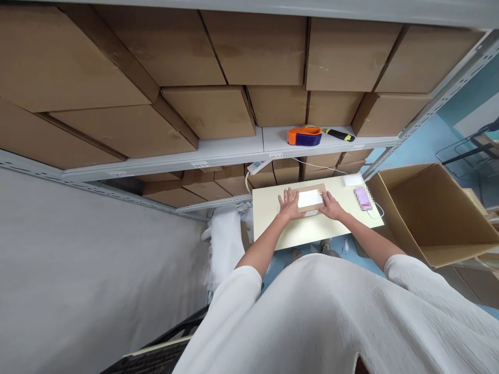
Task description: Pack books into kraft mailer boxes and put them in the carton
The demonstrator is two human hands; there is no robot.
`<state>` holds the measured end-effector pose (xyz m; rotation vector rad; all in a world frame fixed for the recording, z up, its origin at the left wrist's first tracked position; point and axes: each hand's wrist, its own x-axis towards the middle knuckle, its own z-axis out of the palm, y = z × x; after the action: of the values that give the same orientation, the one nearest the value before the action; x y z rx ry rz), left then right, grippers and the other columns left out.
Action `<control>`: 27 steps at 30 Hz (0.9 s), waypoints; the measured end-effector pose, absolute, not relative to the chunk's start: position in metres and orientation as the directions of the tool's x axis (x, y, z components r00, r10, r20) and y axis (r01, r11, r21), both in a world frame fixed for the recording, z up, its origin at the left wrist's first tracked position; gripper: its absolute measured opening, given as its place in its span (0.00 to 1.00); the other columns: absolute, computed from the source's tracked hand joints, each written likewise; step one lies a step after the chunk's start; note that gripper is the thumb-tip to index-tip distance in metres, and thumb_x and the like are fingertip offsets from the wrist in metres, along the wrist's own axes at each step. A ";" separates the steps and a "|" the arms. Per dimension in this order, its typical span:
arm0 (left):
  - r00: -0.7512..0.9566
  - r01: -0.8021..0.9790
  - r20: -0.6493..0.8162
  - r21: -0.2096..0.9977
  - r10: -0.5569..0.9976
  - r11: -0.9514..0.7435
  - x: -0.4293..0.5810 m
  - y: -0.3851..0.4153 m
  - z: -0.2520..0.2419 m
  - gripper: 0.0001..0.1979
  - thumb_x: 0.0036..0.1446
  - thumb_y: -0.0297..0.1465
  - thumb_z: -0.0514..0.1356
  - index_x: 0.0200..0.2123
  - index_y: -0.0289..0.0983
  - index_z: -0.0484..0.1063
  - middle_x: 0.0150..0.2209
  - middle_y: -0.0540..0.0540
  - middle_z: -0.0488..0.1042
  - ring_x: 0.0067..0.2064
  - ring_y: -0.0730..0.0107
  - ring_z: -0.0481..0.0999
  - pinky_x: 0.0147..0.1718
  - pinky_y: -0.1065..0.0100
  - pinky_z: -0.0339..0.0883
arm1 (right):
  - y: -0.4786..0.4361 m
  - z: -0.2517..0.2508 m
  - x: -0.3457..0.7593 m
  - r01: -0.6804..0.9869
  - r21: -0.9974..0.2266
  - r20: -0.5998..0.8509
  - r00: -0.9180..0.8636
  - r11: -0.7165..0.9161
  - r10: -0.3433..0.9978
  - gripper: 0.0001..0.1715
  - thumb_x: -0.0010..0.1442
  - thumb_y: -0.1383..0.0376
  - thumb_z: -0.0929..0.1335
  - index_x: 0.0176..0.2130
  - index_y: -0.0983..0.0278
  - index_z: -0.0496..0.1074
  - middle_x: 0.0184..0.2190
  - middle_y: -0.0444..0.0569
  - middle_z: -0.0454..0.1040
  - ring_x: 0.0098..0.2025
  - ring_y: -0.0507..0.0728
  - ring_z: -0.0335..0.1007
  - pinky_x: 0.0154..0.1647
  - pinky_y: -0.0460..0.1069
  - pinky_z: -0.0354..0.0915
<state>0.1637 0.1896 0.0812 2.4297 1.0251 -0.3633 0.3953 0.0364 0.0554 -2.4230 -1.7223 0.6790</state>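
Observation:
A small brown cardboard box [320, 188] lies on the pale yellow table, with a white sheet or label [309, 198] on its top. At the box's left end is my left hand [289, 206], fingers spread and thumb at the edge of the white sheet. My right hand [331, 206] is closed around the right end of the box, its thumb near the sheet's right corner. Something white shows under the front edge of the box, partly hidden. A purple, pixelated object [363, 199] lies to the right with a white cable beside it.
Cardboard boxes [276, 49] fill the shelves ahead. An orange and blue tape dispenser [304, 136] and a black and yellow cutter [339, 135] lie on the shelf edge. A power strip [259, 167] hangs below. A big open carton [448, 208] stands right of the table [273, 228].

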 end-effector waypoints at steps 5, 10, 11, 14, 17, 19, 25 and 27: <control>0.722 0.667 -0.477 0.288 0.501 -0.688 0.182 0.212 0.083 0.80 0.40 0.52 0.79 0.85 0.42 0.35 0.85 0.26 0.28 0.85 0.26 0.26 0.78 0.29 0.28 | 0.023 0.047 0.392 0.858 -0.371 -0.290 0.256 -0.355 0.922 0.62 0.72 0.45 0.67 0.86 0.64 0.35 0.85 0.71 0.42 0.79 0.81 0.58 0.74 0.71 0.63; 0.747 0.632 -0.455 0.259 0.485 -0.730 0.183 0.212 0.086 0.79 0.39 0.53 0.79 0.85 0.45 0.37 0.85 0.26 0.36 0.84 0.23 0.37 0.77 0.31 0.39 | 0.006 0.037 0.391 0.828 -0.442 -0.248 0.257 -0.345 0.934 0.60 0.71 0.51 0.66 0.86 0.63 0.34 0.84 0.68 0.46 0.79 0.78 0.57 0.75 0.71 0.62; 0.750 0.629 -0.451 0.260 0.484 -0.733 0.182 0.209 0.088 0.78 0.39 0.53 0.78 0.85 0.45 0.37 0.85 0.26 0.38 0.84 0.23 0.38 0.77 0.32 0.40 | 0.003 0.035 0.392 0.819 -0.466 -0.232 0.253 -0.336 0.939 0.60 0.71 0.52 0.66 0.86 0.63 0.34 0.84 0.67 0.47 0.79 0.78 0.57 0.76 0.71 0.61; 0.766 0.612 -0.426 0.255 0.481 -0.749 0.180 0.198 0.095 0.75 0.40 0.51 0.78 0.84 0.46 0.41 0.83 0.27 0.46 0.83 0.25 0.42 0.77 0.35 0.40 | -0.004 0.034 0.396 0.799 -0.534 -0.164 0.224 -0.277 0.961 0.61 0.70 0.53 0.66 0.86 0.63 0.33 0.82 0.66 0.50 0.78 0.77 0.58 0.76 0.72 0.60; 0.781 0.601 -0.389 0.256 0.488 -0.757 0.183 0.183 0.107 0.72 0.41 0.50 0.77 0.83 0.45 0.45 0.81 0.28 0.52 0.82 0.28 0.46 0.76 0.39 0.41 | -0.014 0.040 0.403 0.801 -0.553 -0.091 0.214 -0.228 0.973 0.61 0.71 0.52 0.65 0.86 0.63 0.31 0.81 0.67 0.53 0.77 0.77 0.59 0.76 0.73 0.60; 0.784 0.605 -0.354 0.255 0.510 -0.754 0.190 0.173 0.117 0.69 0.42 0.50 0.77 0.83 0.45 0.48 0.79 0.28 0.55 0.81 0.29 0.49 0.76 0.40 0.42 | -0.024 0.048 0.409 0.806 -0.550 -0.034 0.241 -0.220 0.970 0.59 0.73 0.51 0.64 0.86 0.63 0.29 0.81 0.66 0.54 0.77 0.76 0.58 0.77 0.73 0.59; 0.781 0.623 -0.237 0.239 0.578 -0.745 0.241 0.130 0.149 0.66 0.44 0.53 0.76 0.81 0.46 0.50 0.78 0.29 0.56 0.80 0.28 0.49 0.76 0.40 0.42 | -0.063 0.072 0.441 0.741 -0.604 0.099 0.436 -0.294 0.895 0.55 0.79 0.45 0.57 0.85 0.61 0.23 0.82 0.64 0.54 0.80 0.75 0.54 0.79 0.72 0.58; 0.790 0.614 -0.198 0.242 0.581 -0.752 0.266 0.108 0.157 0.65 0.45 0.53 0.76 0.81 0.46 0.51 0.78 0.30 0.56 0.80 0.28 0.48 0.76 0.40 0.42 | -0.080 0.076 0.459 0.692 -0.643 0.133 0.522 -0.327 0.843 0.56 0.79 0.43 0.56 0.85 0.61 0.22 0.81 0.65 0.54 0.80 0.75 0.54 0.78 0.72 0.59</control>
<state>0.2661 0.1078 0.1574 2.6861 0.9190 -0.1588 0.4589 -0.0800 0.0761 -2.1079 -1.2430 0.2959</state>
